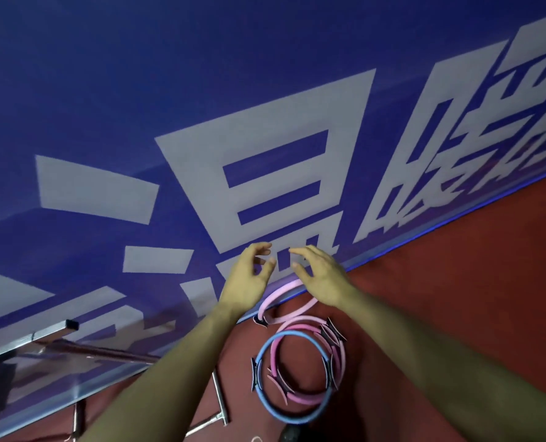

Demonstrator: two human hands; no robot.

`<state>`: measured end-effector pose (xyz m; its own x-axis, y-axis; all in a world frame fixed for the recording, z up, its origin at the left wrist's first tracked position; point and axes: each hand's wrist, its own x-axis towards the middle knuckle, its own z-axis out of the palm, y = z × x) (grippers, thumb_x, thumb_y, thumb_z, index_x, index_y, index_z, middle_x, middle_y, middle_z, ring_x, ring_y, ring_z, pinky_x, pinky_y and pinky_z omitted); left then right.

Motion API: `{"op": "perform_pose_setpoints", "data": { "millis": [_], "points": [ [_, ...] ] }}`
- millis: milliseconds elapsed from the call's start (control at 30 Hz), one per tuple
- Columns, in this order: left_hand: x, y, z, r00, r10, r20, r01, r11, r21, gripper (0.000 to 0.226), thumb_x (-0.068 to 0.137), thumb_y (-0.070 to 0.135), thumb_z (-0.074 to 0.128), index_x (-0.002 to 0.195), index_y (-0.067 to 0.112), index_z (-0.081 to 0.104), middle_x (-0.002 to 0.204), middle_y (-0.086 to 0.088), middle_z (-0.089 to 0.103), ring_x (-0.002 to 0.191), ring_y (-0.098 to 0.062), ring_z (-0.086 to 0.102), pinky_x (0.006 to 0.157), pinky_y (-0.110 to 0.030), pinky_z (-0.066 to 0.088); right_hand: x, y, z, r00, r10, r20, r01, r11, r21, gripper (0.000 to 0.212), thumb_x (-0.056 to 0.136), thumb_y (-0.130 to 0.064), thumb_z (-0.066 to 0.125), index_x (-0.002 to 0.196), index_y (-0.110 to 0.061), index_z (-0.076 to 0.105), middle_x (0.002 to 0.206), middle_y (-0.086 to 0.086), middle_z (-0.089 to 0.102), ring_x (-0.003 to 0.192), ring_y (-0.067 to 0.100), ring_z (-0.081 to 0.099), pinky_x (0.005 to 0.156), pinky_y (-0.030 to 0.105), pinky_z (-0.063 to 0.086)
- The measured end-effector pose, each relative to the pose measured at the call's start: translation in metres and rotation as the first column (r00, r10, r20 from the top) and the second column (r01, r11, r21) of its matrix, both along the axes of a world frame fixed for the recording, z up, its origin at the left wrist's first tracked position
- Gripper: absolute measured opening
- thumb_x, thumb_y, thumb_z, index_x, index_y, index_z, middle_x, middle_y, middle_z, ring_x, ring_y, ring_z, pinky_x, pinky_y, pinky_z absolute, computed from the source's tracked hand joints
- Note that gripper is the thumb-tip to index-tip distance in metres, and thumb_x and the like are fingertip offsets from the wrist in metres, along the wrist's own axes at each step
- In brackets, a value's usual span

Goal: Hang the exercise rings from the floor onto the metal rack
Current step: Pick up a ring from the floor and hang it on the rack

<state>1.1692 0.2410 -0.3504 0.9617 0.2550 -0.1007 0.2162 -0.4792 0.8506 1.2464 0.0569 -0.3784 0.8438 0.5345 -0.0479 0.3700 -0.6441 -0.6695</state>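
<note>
Blue banner wall [201, 90] behind red floor [456, 282]. Exercise rings [297, 371] piled on floor by metal rack [42, 339]. Left hand [249, 279], right hand [322, 275] loosely spread, empty. Rings probably light, springy; grasp bare rim between pads.

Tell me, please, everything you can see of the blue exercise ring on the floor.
The blue ring is a thin, smooth hoop with a matte, foam-like look, lying flat on the red floor on top of a pile of pink rings. Two dark padded grips sit on opposite sides, one at its left edge and one at its right. It overlaps the pink rings beneath and touches them. Neither hand touches it; both hover above, nearer the wall. The metal rack stands to its left, apart.
</note>
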Motion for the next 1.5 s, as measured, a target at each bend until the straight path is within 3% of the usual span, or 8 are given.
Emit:
{"op": "perform_pose_setpoints", "data": {
  "millis": [167, 367, 733, 867, 967, 1100, 1333, 1500],
  "points": [
    [0.054, 0.005, -0.063, 0.999, -0.046, -0.025, 0.045, 0.998, -0.051, 0.029, 0.101, 0.034, 0.057, 0.129, 0.028, 0.055, 0.125, 0.016, 0.060, 0.106, -0.007, 0.060, 0.097, -0.044, 0.052, 0.045, 0.011, -0.082, 1.000, 0.004, -0.013, -0.005, 0.998, -0.065, 0.039, 0.099, -0.036, 0.054, 0.135, -0.021, 0.056, 0.131, -0.004, 0.060, 0.119, 0.022, 0.058, 0.100, 0.039, 0.047],
    [0.098, 0.015, -0.159, 0.999, -0.039, 0.017, 0.040, 0.998, -0.050, 0.025, 0.099, 0.028, 0.058, 0.118, 0.044, 0.055, 0.117, 0.023, 0.061, 0.102, -0.001, 0.061, 0.091, -0.026, 0.050, 0.089, 0.036, -0.211, 0.998, -0.013, -0.069, 0.003, 0.990, -0.144, 0.038, 0.095, -0.040, 0.051, 0.129, -0.023, 0.057, 0.124, -0.001, 0.062, 0.116, 0.027, 0.059, 0.097, 0.044, 0.048],
    [0.102, 0.033, -0.327, 0.999, -0.031, 0.039, 0.034, 0.996, -0.088, 0.027, 0.099, 0.023, 0.057, 0.125, 0.032, 0.061, 0.116, 0.023, 0.067, 0.111, 0.003, 0.061, 0.098, -0.020, 0.048, 0.123, 0.073, -0.443, 0.952, -0.200, -0.230, 0.110, 0.929, -0.352, 0.037, 0.095, -0.047, 0.048, 0.119, -0.023, 0.064, 0.119, 0.001, 0.068, 0.108, 0.026, 0.064, 0.088, 0.037, 0.051],
    [0.097, 0.039, -0.368, 0.999, 0.004, 0.035, 0.000, 0.992, -0.126, 0.025, 0.099, 0.023, 0.059, 0.122, 0.032, 0.062, 0.114, 0.024, 0.067, 0.107, 0.004, 0.062, 0.093, -0.016, 0.049, 0.126, 0.084, -0.508, 0.823, -0.385, -0.418, 0.207, 0.888, -0.410, 0.049, 0.102, -0.045, 0.036, 0.122, -0.009, 0.063, 0.126, 0.011, 0.066, 0.114, 0.033, 0.061, 0.089, 0.036, 0.045],
    [0.090, 0.044, -0.385, 0.999, 0.019, 0.037, -0.014, 0.992, -0.128, 0.023, 0.099, 0.024, 0.059, 0.120, 0.033, 0.063, 0.111, 0.027, 0.066, 0.107, 0.007, 0.060, 0.087, -0.007, 0.045, 0.132, 0.099, -0.534, 0.521, -0.555, -0.649, 0.559, 0.796, -0.231, 0.044, 0.099, -0.041, 0.051, 0.124, -0.005, 0.062, 0.122, 0.015, 0.067, 0.111, 0.034, 0.064, 0.096, 0.040, 0.050],
    [0.077, 0.050, -0.399, 0.999, 0.046, 0.021, -0.042, 0.988, -0.150, 0.019, 0.099, 0.025, 0.060, 0.115, 0.034, 0.064, 0.109, 0.031, 0.066, 0.105, 0.010, 0.060, 0.083, -0.003, 0.041, 0.131, 0.117, -0.541, 0.150, -0.405, -0.902, 0.870, 0.487, -0.075, 0.029, 0.100, -0.034, 0.051, 0.120, -0.014, 0.060, 0.112, 0.009, 0.071, 0.097, 0.025, 0.068, 0.073, 0.033, 0.054],
    [0.065, 0.054, -0.392, 0.999, 0.048, -0.018, -0.049, 0.991, -0.127, 0.022, 0.099, 0.026, 0.059, 0.117, 0.038, 0.062, 0.116, 0.029, 0.064, 0.109, 0.004, 0.060, 0.086, -0.015, 0.049, 0.117, 0.119, -0.518, 0.051, -0.259, -0.965, 0.926, 0.374, -0.052, 0.038, 0.104, -0.035, 0.045, 0.134, -0.012, 0.049, 0.129, 0.014, 0.062, 0.115, 0.031, 0.062, 0.098, 0.041, 0.050],
    [0.064, 0.041, -0.357, 1.000, 0.018, -0.006, -0.018, 0.992, -0.121, 0.021, 0.099, 0.024, 0.059, 0.116, 0.035, 0.063, 0.113, 0.029, 0.064, 0.104, 0.009, 0.059, 0.079, -0.002, 0.042, 0.110, 0.098, -0.483, 0.071, -0.331, -0.941, 0.934, 0.352, -0.053, 0.042, 0.102, -0.038, 0.047, 0.137, -0.014, 0.049, 0.132, 0.016, 0.060, 0.115, 0.036, 0.062, 0.094, 0.046, 0.056]
  ]
}}
